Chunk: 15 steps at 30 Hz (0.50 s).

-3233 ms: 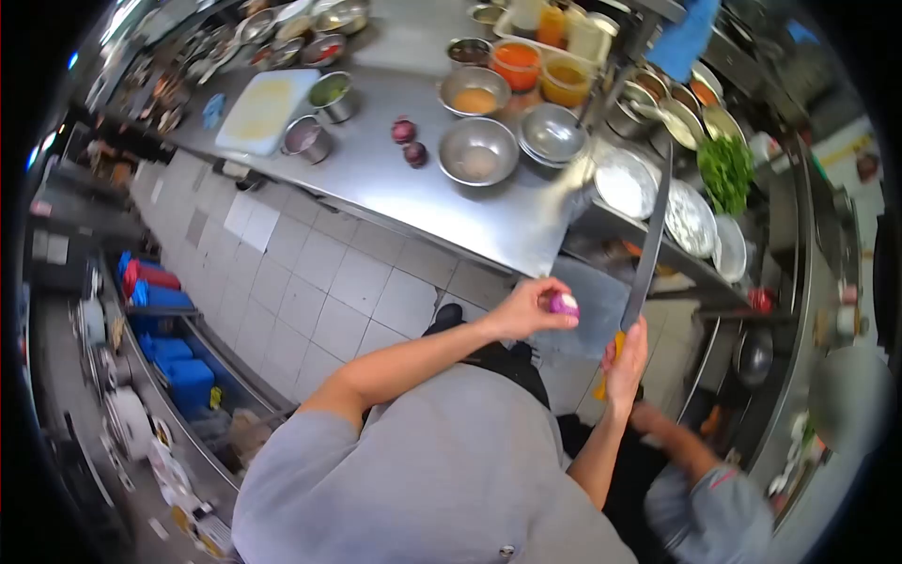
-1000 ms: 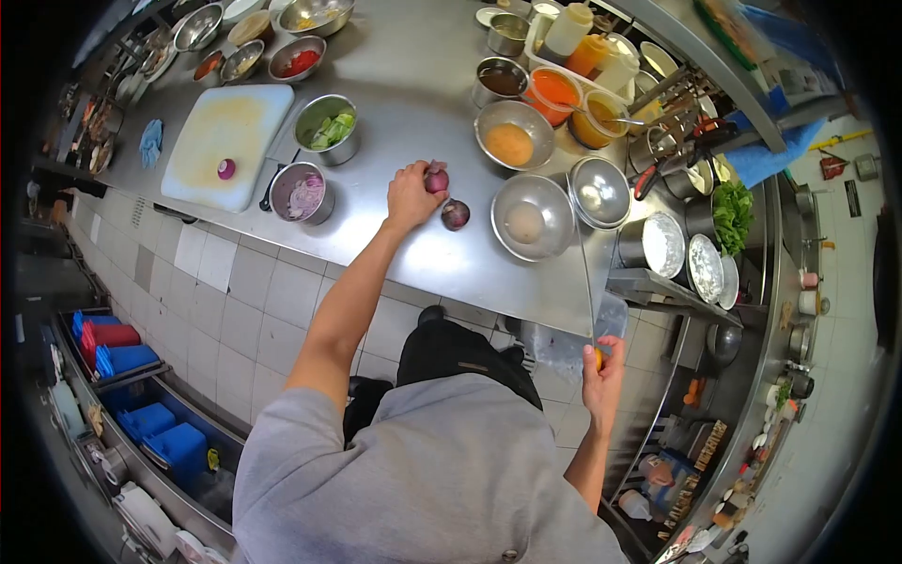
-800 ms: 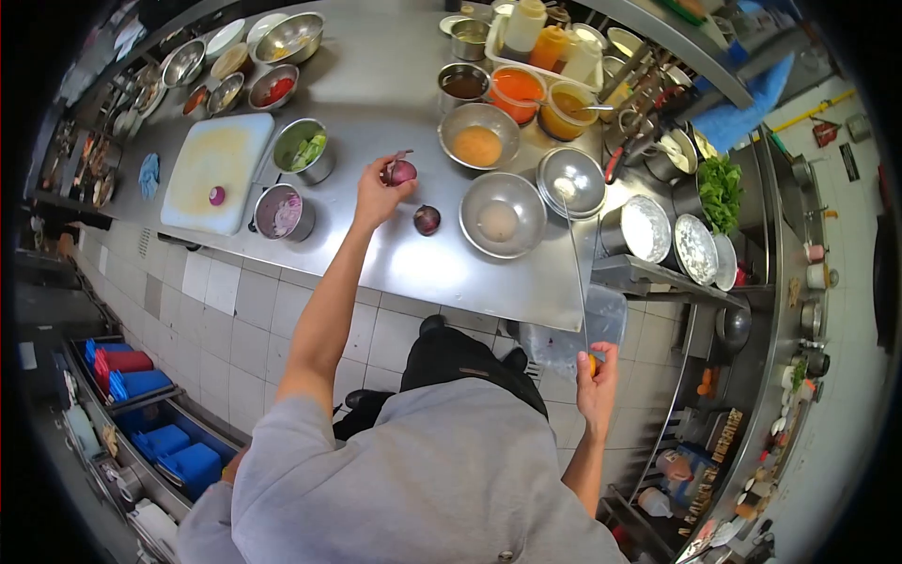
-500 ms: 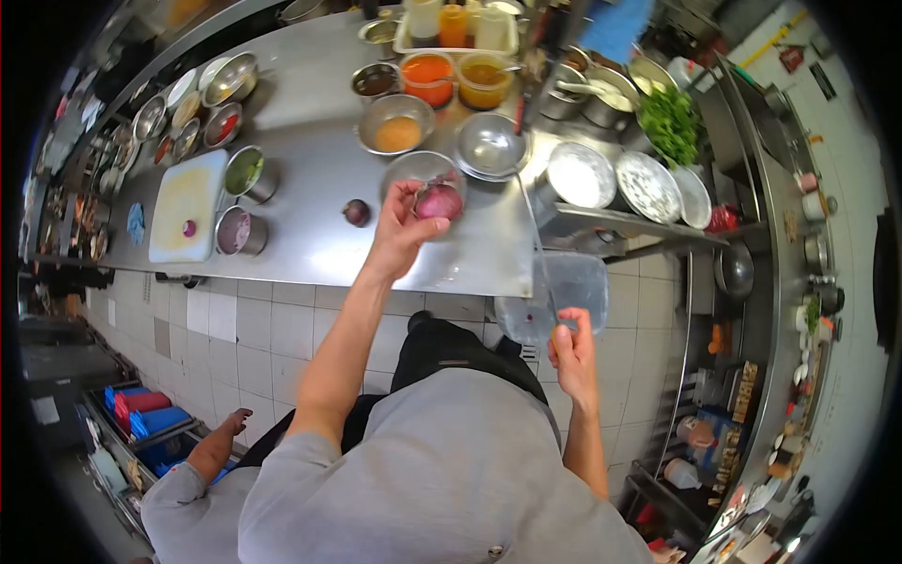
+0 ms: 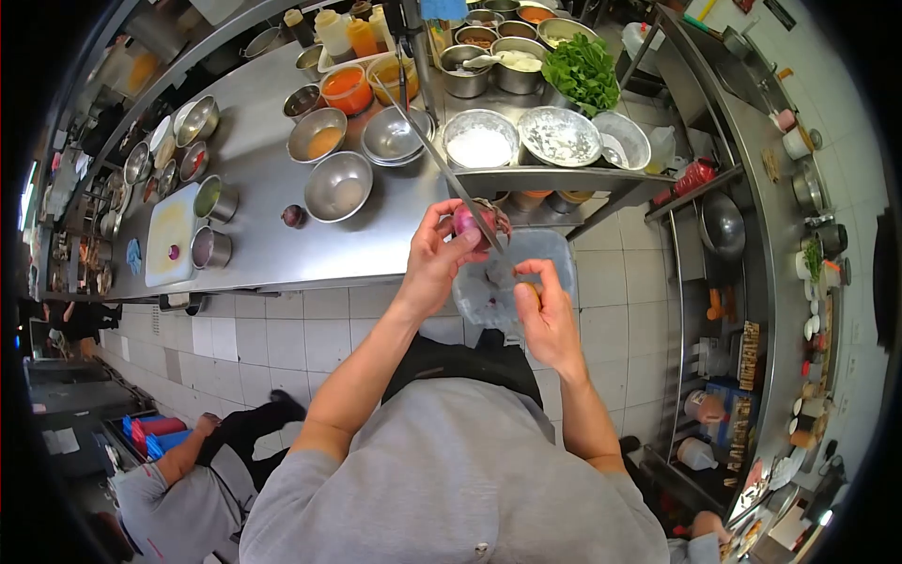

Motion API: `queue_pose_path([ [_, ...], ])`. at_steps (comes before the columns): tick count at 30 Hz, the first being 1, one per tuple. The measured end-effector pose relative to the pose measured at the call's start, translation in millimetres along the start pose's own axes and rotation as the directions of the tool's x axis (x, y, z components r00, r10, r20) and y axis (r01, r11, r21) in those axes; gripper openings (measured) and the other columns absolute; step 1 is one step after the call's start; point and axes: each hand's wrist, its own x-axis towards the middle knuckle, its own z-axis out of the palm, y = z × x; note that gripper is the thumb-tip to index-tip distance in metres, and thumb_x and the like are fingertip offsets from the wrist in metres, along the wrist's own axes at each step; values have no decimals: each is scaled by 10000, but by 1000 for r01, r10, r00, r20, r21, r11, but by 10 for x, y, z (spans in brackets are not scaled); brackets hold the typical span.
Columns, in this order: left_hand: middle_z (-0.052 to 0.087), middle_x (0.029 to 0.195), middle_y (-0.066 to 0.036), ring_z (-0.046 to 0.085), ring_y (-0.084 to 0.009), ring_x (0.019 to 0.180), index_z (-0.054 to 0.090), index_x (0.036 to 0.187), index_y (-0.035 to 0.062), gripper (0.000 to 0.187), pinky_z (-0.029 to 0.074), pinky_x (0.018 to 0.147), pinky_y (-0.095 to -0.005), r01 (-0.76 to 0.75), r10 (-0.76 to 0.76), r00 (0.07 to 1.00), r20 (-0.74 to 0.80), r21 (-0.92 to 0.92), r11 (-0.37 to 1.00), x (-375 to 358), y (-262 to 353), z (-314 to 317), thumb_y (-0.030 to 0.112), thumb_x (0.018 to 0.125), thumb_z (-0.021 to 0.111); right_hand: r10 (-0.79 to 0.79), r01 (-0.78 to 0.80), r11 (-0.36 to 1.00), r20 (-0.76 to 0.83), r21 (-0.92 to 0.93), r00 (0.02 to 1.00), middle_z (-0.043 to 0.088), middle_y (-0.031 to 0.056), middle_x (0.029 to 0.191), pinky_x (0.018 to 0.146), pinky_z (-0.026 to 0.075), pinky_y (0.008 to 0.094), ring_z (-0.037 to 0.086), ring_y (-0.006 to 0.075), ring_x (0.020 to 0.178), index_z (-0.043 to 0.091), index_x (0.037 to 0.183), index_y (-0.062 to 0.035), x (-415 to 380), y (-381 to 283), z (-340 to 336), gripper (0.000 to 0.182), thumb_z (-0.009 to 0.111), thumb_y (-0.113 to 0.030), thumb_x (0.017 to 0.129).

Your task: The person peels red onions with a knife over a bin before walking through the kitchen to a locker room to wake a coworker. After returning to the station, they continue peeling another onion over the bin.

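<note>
Left fingers (image 5: 442, 246) gripping red onion (image 5: 470, 222), right fingers (image 5: 537, 282) clasping knife (image 5: 451, 174)

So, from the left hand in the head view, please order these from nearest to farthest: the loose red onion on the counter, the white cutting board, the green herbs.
1. Loose red onion: on the counter, left of the left hand.
2. Green herbs: up on the right, in the back row.
3. White cutting board: far left of the counter.

Steel counter (image 5: 263, 160) with metal bowls (image 5: 340, 186), white cutting board (image 5: 169, 235), a loose red onion (image 5: 293, 216).
</note>
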Motion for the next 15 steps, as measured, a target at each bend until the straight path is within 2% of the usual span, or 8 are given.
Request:
queue_pose_path([
  [1, 609, 1266, -189, 638, -313, 1169, 414, 1324, 24, 417, 559, 873, -365, -26, 26, 1000, 4, 25, 999, -13, 4, 57, 149, 972, 600, 0, 0, 1000, -3, -25, 1000, 482, 51, 603, 544, 381, 312, 438, 141, 533, 487, 1170, -47, -26, -24, -15, 239, 543, -219, 1014],
  [4, 625, 1198, -129, 648, -191, 1081, 464, 1305, 43, 478, 565, 853, -321, -26, 24, 998, -55, -19, 999, -39, -19, 121, 84, 903, 719, 15, -16, 999, -27, -39, 1000, 496, 66, 605, 550, 388, 322, 457, 159, 534, 484, 1168, -47, -125, -49, -17, 240, 536, -228, 1020],
  [9, 624, 1155, -121, 642, -180, 1083, 475, 1291, 39, 564, 562, 893, -321, -139, 142, 989, -31, 94, 986, -61, 25, 160, 26, 825, 793, 51, -55, 997, -67, -48, 996, 497, 67, 602, 553, 392, 325, 470, 164, 536, 482, 1170, -47, -281, -73, -8, 244, 516, -243, 1028],
  [15, 637, 1123, -95, 645, -163, 1071, 473, 1290, 32, 587, 554, 914, -310, -123, 129, 992, -19, 175, 977, -117, 91, 93, 26, 809, 809, 71, -81, 993, -106, -86, 992, 507, 80, 600, 552, 406, 343, 498, 181, 533, 483, 1174, -51, -435, -151, 110, 269, 506, -280, 1034],
])
